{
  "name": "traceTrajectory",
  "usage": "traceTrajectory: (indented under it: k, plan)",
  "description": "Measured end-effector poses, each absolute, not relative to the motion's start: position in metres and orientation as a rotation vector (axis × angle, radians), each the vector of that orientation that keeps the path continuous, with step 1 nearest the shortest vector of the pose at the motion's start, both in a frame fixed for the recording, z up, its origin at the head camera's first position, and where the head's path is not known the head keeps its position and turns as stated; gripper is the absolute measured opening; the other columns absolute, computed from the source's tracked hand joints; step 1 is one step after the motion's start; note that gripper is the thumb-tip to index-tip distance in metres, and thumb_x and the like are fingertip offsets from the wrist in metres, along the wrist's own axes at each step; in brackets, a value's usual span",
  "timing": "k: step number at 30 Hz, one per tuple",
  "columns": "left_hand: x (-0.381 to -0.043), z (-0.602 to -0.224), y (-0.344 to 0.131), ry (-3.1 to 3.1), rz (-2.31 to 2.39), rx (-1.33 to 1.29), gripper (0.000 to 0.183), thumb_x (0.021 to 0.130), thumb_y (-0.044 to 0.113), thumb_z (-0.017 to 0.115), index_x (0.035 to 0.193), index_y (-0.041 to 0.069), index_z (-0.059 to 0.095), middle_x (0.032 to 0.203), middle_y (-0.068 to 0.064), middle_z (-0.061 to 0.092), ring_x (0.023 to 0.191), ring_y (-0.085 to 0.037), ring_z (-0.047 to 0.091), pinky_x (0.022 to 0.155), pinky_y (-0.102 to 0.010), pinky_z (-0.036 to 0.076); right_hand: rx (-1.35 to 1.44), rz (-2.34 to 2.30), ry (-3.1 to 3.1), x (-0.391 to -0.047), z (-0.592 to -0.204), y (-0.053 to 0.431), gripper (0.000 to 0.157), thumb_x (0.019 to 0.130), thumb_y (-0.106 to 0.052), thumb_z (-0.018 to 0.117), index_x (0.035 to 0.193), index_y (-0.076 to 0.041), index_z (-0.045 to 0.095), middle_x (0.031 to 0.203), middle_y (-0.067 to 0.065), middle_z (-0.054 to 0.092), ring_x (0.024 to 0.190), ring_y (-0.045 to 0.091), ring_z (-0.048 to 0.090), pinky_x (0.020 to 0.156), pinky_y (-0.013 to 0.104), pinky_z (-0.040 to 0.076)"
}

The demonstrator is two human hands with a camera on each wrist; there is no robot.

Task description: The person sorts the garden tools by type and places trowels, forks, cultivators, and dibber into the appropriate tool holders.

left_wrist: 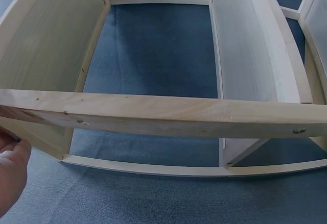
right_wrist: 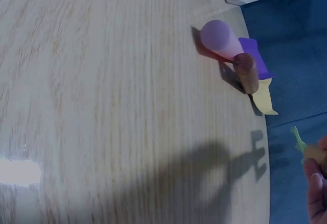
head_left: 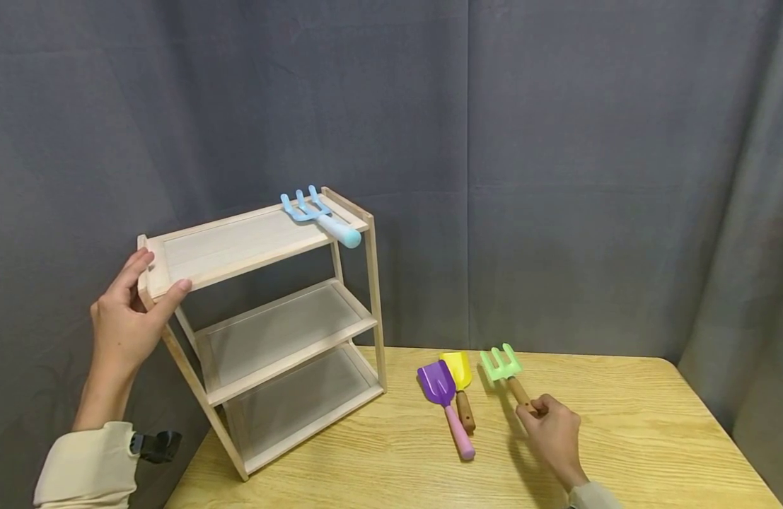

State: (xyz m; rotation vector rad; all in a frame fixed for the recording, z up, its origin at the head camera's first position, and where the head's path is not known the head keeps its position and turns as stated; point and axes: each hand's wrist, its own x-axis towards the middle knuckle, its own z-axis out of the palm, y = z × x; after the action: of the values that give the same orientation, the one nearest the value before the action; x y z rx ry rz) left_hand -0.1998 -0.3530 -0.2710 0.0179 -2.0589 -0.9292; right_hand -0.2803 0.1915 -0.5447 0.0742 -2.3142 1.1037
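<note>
My left hand (head_left: 126, 311) holds the top left end of a three-tier wooden shelf (head_left: 225, 247), thumb on the front edge and fingers over the side. In the left wrist view only part of that hand shows beside the shelf frame (left_wrist: 168, 114). The wooden handle of a light green toy hand rake (head_left: 502, 366) is pinched in my right hand (head_left: 553, 431). Its tines point away from me, and the rake casts a shadow on the table. A light blue toy rake (head_left: 315, 214) lies at the right end of the top tier, its handle jutting past the front edge.
On the wooden table (head_left: 652, 424), a purple toy shovel (head_left: 437, 383) with a pink handle partly covers a yellow shovel (head_left: 457, 367) with a wooden handle. Both lie between the shelf and my right hand. Grey curtain (head_left: 557, 177) hangs behind the table and at its right.
</note>
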Motion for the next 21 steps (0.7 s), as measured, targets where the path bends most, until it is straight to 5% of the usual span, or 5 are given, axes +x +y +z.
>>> traceTrajectory:
  k: [21]
  plan:
    - [-0.200,-0.271,-0.354,-2.069,-0.929,0.012,0.064,0.085,0.019,0.076,0.142,0.007,0.050,0.149,0.000,0.042,0.127,-0.014,0.046,0.094,-0.012,0.037,0.191,1.104,-2.232,-0.255,-0.506,0.193,0.011,0.075,-0.002,0.078,0.070,-0.003,0.068,0.060,0.002,0.067,0.047,0.000,0.057,0.040,0.016,0.043]
